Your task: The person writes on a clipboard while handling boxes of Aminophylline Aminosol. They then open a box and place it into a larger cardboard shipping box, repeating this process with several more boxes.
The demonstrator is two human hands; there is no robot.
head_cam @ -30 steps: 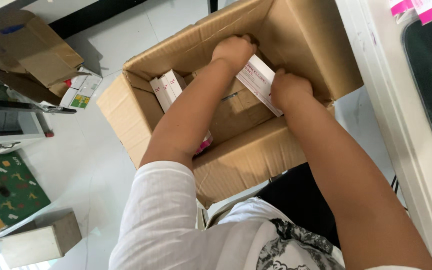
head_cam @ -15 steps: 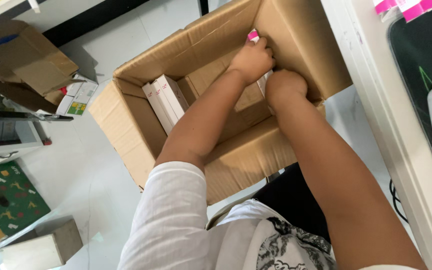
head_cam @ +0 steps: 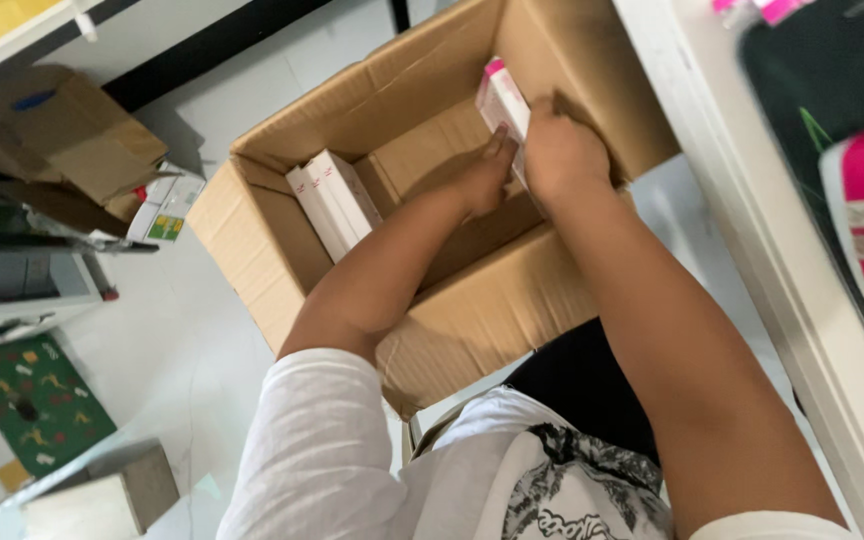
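Down inside a large open cardboard box (head_cam: 282,230), both hands work at its far right corner. The right hand (head_cam: 562,155) is closed around a slim white packet with a pink end (head_cam: 500,100), which stands on edge against the box's right inner wall. The left hand (head_cam: 487,175) reaches in beside it, fingers together and flat, its fingertips touching the lower side of the same packet; whether it grips the packet or only steadies it, I cannot tell. Both forearms cross over the near flap of the box. At the left end of the box, well apart from the hands, two more white packets (head_cam: 332,200) stand side by side, leaning against the left wall. The box sits on a pale floor (head_cam: 182,340). Off to the left lie a smaller folded cardboard box (head_cam: 82,140) and a green patterned board (head_cam: 37,400). A white table edge (head_cam: 752,230) runs along the right, just beside the box.
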